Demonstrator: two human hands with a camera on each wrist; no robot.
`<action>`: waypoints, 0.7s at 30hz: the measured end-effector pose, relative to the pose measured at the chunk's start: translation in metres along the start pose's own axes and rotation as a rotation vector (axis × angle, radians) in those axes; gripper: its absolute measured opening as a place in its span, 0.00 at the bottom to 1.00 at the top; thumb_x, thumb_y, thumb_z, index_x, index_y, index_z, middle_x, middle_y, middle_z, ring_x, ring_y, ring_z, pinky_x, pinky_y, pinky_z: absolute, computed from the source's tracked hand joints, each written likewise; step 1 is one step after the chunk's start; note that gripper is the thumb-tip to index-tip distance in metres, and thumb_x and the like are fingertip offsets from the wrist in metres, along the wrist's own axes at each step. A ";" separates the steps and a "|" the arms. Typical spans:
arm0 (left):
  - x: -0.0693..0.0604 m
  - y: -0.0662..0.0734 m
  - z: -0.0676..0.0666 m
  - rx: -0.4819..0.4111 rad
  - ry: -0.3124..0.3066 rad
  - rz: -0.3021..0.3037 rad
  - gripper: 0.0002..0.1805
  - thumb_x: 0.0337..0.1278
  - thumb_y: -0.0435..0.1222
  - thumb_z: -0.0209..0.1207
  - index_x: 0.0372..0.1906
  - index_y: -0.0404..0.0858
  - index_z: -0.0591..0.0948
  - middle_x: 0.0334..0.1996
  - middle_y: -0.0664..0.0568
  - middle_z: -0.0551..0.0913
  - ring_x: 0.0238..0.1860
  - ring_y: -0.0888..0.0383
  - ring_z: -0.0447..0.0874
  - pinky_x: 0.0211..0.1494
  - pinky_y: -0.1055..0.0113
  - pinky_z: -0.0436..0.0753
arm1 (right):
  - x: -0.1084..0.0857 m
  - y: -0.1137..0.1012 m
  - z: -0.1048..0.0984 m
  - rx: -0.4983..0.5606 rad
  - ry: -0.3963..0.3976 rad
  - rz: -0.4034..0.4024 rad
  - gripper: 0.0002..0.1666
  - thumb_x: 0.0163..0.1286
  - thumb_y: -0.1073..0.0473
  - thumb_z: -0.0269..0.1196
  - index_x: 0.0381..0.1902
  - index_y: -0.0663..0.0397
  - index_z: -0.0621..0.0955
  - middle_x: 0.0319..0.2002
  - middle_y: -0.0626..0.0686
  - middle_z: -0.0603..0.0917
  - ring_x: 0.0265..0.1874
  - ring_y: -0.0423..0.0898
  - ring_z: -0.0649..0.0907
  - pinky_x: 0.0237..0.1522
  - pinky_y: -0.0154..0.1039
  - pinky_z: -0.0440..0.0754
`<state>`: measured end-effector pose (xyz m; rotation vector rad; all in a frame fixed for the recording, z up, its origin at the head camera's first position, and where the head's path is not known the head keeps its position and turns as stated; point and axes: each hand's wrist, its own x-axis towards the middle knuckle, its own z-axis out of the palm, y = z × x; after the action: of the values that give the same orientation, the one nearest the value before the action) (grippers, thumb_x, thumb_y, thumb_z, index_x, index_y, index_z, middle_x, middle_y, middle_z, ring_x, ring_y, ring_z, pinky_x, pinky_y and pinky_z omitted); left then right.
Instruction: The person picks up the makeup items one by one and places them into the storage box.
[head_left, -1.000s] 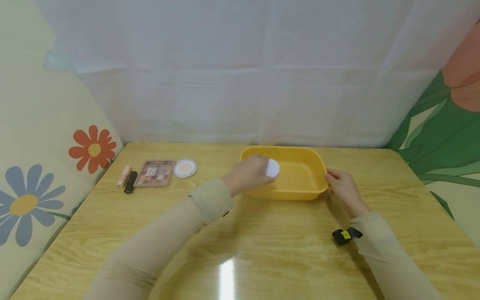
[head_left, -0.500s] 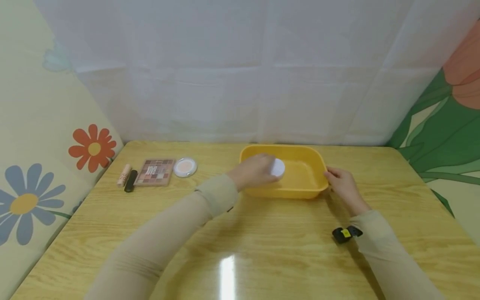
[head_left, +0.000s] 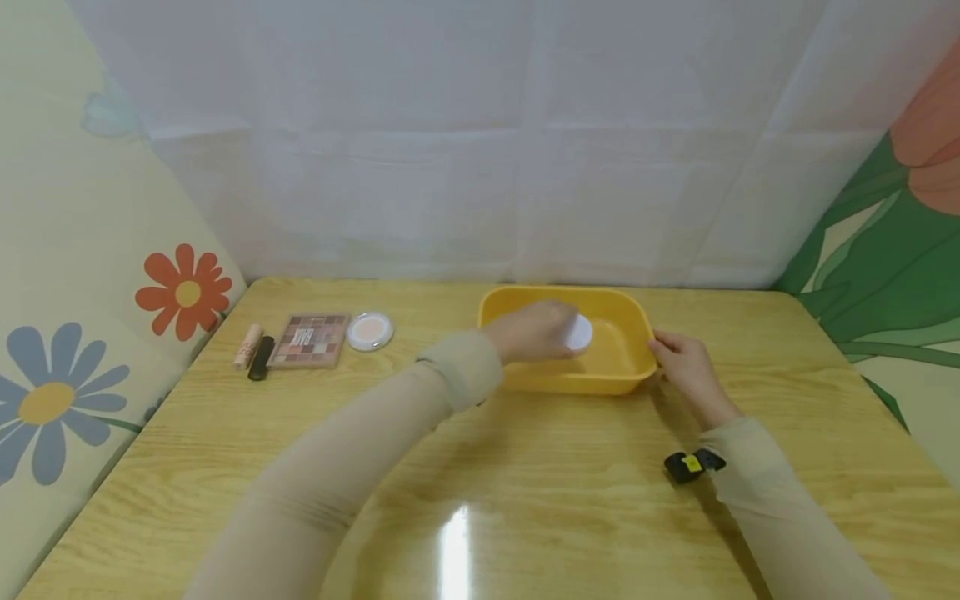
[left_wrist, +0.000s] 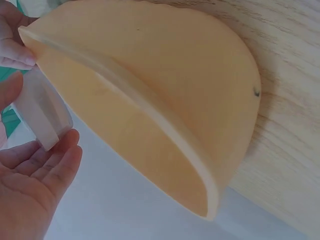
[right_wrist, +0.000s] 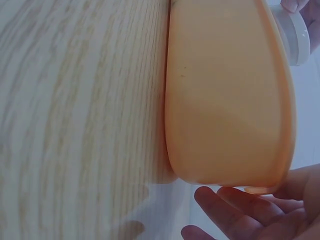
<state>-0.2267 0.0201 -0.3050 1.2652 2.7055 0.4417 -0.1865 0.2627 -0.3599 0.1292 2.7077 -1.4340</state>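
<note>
A yellow rectangular basin (head_left: 577, 386) stands on the wooden table. Over it the left hand (head_left: 534, 331) grips a round white-lidded jar (head_left: 579, 333), held on its side between thumb and fingers. In the left wrist view the jar (left_wrist: 44, 107) looks whitish and translucent, pinched by the left hand (left_wrist: 35, 175) beside the basin's rim (left_wrist: 145, 102). The right hand (head_left: 692, 375) pinches the basin's right end at the rim; in the right wrist view the thumb side of the right hand (right_wrist: 265, 212) meets the rim while other fingers lie loosely below the wall.
On the table's left side lie a pink patterned tube (head_left: 248, 347), a black tube (head_left: 261, 358), a flat makeup palette (head_left: 309, 341) and a round compact (head_left: 370, 332). A white cloth (head_left: 390, 150) hangs behind the table. A black device (head_left: 684, 467) is at the right wrist.
Gripping the jar, the left hand has moved to the right over the basin. The right hand has stayed at the basin's right rim.
</note>
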 end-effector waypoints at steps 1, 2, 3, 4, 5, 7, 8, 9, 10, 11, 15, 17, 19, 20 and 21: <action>0.002 0.000 0.000 0.006 -0.008 0.004 0.23 0.62 0.41 0.62 0.55 0.30 0.75 0.47 0.44 0.80 0.46 0.53 0.78 0.51 0.66 0.78 | 0.000 0.000 0.000 -0.001 0.000 0.000 0.29 0.79 0.57 0.44 0.69 0.74 0.62 0.64 0.73 0.68 0.36 0.32 0.72 0.33 0.31 0.77; 0.003 0.001 0.001 0.016 -0.014 0.010 0.23 0.61 0.41 0.62 0.55 0.31 0.75 0.47 0.44 0.80 0.47 0.53 0.78 0.51 0.66 0.78 | 0.000 0.000 0.000 -0.002 -0.001 0.000 0.29 0.79 0.57 0.44 0.69 0.74 0.62 0.64 0.73 0.68 0.36 0.32 0.72 0.33 0.31 0.77; 0.005 0.001 0.001 0.020 -0.022 0.010 0.23 0.61 0.41 0.63 0.55 0.31 0.75 0.47 0.44 0.80 0.47 0.53 0.78 0.51 0.66 0.77 | 0.000 0.000 0.000 -0.005 -0.001 0.000 0.29 0.79 0.56 0.44 0.69 0.74 0.62 0.64 0.73 0.68 0.36 0.32 0.73 0.33 0.31 0.77; 0.006 0.002 0.002 0.023 -0.027 0.013 0.23 0.61 0.41 0.63 0.55 0.31 0.75 0.47 0.44 0.80 0.47 0.53 0.78 0.51 0.66 0.77 | 0.000 0.001 0.000 -0.006 -0.002 0.002 0.29 0.79 0.56 0.44 0.69 0.74 0.61 0.64 0.73 0.68 0.37 0.33 0.73 0.33 0.31 0.77; 0.008 0.002 0.003 0.032 -0.029 0.022 0.23 0.61 0.41 0.63 0.54 0.31 0.75 0.47 0.45 0.80 0.46 0.54 0.78 0.51 0.67 0.78 | 0.000 0.001 0.000 -0.010 -0.003 0.002 0.30 0.79 0.56 0.44 0.69 0.74 0.61 0.64 0.74 0.68 0.38 0.35 0.74 0.33 0.31 0.77; 0.012 0.002 0.005 0.051 -0.035 0.036 0.23 0.61 0.42 0.63 0.54 0.32 0.76 0.47 0.46 0.81 0.46 0.54 0.78 0.51 0.68 0.77 | 0.000 0.000 -0.001 -0.014 -0.003 0.003 0.30 0.80 0.56 0.43 0.69 0.74 0.61 0.64 0.73 0.67 0.42 0.42 0.76 0.34 0.31 0.78; 0.014 0.002 0.006 0.059 -0.037 0.041 0.23 0.61 0.43 0.63 0.54 0.33 0.76 0.47 0.46 0.81 0.46 0.55 0.78 0.51 0.68 0.77 | 0.000 0.000 -0.001 -0.015 -0.005 0.005 0.30 0.80 0.56 0.43 0.69 0.74 0.61 0.64 0.73 0.67 0.45 0.45 0.76 0.34 0.31 0.78; 0.016 0.002 0.007 0.063 -0.040 0.043 0.24 0.61 0.44 0.63 0.55 0.33 0.76 0.48 0.46 0.81 0.46 0.55 0.79 0.51 0.69 0.77 | 0.000 0.000 -0.001 -0.016 -0.006 0.007 0.30 0.80 0.56 0.43 0.69 0.74 0.61 0.64 0.73 0.67 0.47 0.48 0.76 0.34 0.31 0.78; 0.017 0.003 0.008 0.067 -0.046 0.043 0.25 0.60 0.44 0.64 0.56 0.33 0.76 0.49 0.46 0.81 0.47 0.55 0.79 0.51 0.69 0.77 | -0.001 0.000 -0.002 -0.015 -0.008 0.011 0.30 0.80 0.56 0.43 0.69 0.74 0.60 0.65 0.73 0.66 0.48 0.50 0.75 0.35 0.31 0.78; 0.019 0.004 0.009 0.070 -0.051 0.048 0.25 0.60 0.44 0.64 0.56 0.32 0.76 0.49 0.46 0.81 0.48 0.54 0.79 0.52 0.69 0.77 | -0.001 -0.001 -0.002 -0.016 -0.005 0.008 0.30 0.80 0.56 0.43 0.69 0.74 0.61 0.64 0.74 0.67 0.48 0.50 0.75 0.34 0.31 0.78; 0.024 0.010 0.010 0.075 -0.091 0.052 0.26 0.60 0.44 0.65 0.57 0.32 0.76 0.49 0.45 0.81 0.48 0.54 0.79 0.52 0.69 0.77 | -0.002 -0.001 -0.002 -0.006 -0.002 0.003 0.29 0.79 0.57 0.43 0.68 0.75 0.61 0.64 0.74 0.67 0.39 0.38 0.75 0.33 0.31 0.78; 0.026 0.012 0.010 0.083 -0.106 0.069 0.25 0.60 0.43 0.65 0.56 0.32 0.76 0.48 0.45 0.81 0.48 0.54 0.79 0.52 0.69 0.76 | -0.002 0.000 -0.001 -0.004 0.000 -0.001 0.29 0.79 0.58 0.44 0.68 0.75 0.62 0.63 0.74 0.68 0.36 0.34 0.74 0.33 0.31 0.78; 0.027 0.014 0.009 0.095 -0.119 0.078 0.24 0.60 0.43 0.65 0.55 0.32 0.76 0.48 0.45 0.81 0.48 0.54 0.79 0.53 0.69 0.76 | -0.001 0.000 -0.001 0.001 -0.007 0.008 0.29 0.79 0.57 0.44 0.68 0.75 0.61 0.64 0.74 0.67 0.37 0.35 0.74 0.33 0.31 0.78; 0.028 0.016 0.008 0.101 -0.125 0.081 0.24 0.60 0.42 0.65 0.55 0.31 0.76 0.48 0.44 0.81 0.49 0.53 0.79 0.53 0.69 0.76 | -0.001 0.000 -0.001 -0.001 -0.008 0.010 0.29 0.80 0.57 0.44 0.68 0.75 0.61 0.64 0.74 0.67 0.38 0.37 0.74 0.33 0.31 0.78; 0.029 0.015 0.009 0.105 -0.127 0.086 0.24 0.60 0.42 0.65 0.55 0.31 0.76 0.48 0.44 0.81 0.49 0.53 0.79 0.54 0.69 0.76 | 0.000 0.000 -0.001 -0.001 -0.009 0.010 0.29 0.80 0.57 0.43 0.68 0.75 0.61 0.64 0.74 0.67 0.39 0.38 0.75 0.33 0.31 0.78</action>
<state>-0.2319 0.0533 -0.3081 1.3899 2.6072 0.2217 -0.1865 0.2639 -0.3596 0.1355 2.6971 -1.4268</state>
